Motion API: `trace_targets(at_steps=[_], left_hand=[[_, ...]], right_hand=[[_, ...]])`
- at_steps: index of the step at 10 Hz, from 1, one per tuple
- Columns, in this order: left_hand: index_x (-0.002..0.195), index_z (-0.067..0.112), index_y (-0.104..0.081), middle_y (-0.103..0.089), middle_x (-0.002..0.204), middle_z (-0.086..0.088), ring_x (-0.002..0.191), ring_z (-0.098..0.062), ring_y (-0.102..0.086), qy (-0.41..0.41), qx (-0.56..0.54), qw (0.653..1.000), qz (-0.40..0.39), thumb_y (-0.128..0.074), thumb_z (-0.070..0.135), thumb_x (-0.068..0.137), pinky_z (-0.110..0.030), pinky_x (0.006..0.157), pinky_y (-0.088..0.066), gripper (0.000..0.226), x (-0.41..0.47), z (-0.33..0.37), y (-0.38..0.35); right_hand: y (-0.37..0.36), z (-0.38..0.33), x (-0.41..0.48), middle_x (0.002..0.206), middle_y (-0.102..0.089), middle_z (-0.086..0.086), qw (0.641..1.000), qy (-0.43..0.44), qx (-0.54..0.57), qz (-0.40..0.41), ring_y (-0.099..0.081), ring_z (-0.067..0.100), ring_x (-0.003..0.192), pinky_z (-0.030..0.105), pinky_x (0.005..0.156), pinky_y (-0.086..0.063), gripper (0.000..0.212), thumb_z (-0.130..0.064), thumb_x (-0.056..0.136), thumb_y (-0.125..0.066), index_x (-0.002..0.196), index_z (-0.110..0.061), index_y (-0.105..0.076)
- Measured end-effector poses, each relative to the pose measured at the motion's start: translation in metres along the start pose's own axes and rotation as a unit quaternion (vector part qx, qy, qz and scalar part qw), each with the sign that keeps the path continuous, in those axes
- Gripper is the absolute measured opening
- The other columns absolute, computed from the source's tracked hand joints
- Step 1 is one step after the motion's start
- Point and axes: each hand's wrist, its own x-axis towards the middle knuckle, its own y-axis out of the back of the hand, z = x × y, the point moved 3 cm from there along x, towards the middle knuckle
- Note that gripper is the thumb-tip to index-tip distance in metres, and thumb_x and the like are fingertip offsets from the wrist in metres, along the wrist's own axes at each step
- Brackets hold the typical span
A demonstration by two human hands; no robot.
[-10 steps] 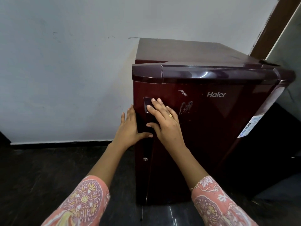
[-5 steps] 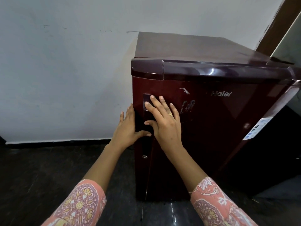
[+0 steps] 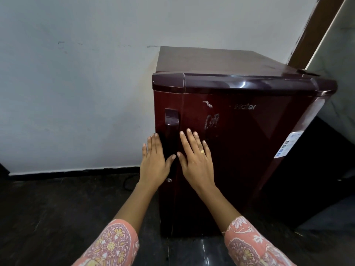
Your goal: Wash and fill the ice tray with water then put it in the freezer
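Head view: fridge (image 3: 249, 150) door closed; ice tray not visible, probably inside. Flanking handle (image 3: 171, 120): left hand (image 3: 153, 160) at 9 o'clock, right hand (image 3: 196, 158) at 3 o'clock, both flat, fingers straight, holding nothing. Tip: press evenly along handle edge, check seal seated.

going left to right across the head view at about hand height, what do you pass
white wall → left hand → fridge door handle → right hand → Haier logo → label sticker
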Motion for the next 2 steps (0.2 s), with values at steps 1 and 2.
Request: trace_targets(at_steps=[1,2], left_hand=[[0.147,0.004,0.011,0.011,0.157,-0.013,0.142,-0.022,0.02,0.008,0.009,1.0,0.014,-0.029,0.048,0.097,-0.03,0.112,0.014,0.078,-0.025,0.009,-0.008],[0.146,0.004,0.012,0.012,0.157,-0.013,0.137,-0.019,0.025,-0.004,0.013,1.0,0.006,-0.019,0.056,0.095,-0.03,0.111,0.016,0.08,-0.039,0.016,-0.014]], right_hand=[[-0.002,0.01,-0.033,0.157,-0.013,-0.003,0.997,-0.059,0.013,-0.053,0.0,0.01,0.143,0.032,0.117,-0.002,0.06,-0.046,0.092,-0.016,0.148,-0.025,-0.013],[-0.001,0.014,-0.048,0.158,-0.01,-0.003,0.993,-0.079,0.018,-0.08,0.005,0.008,0.143,0.029,0.115,0.006,0.065,-0.051,0.088,-0.008,0.149,-0.025,-0.01]])
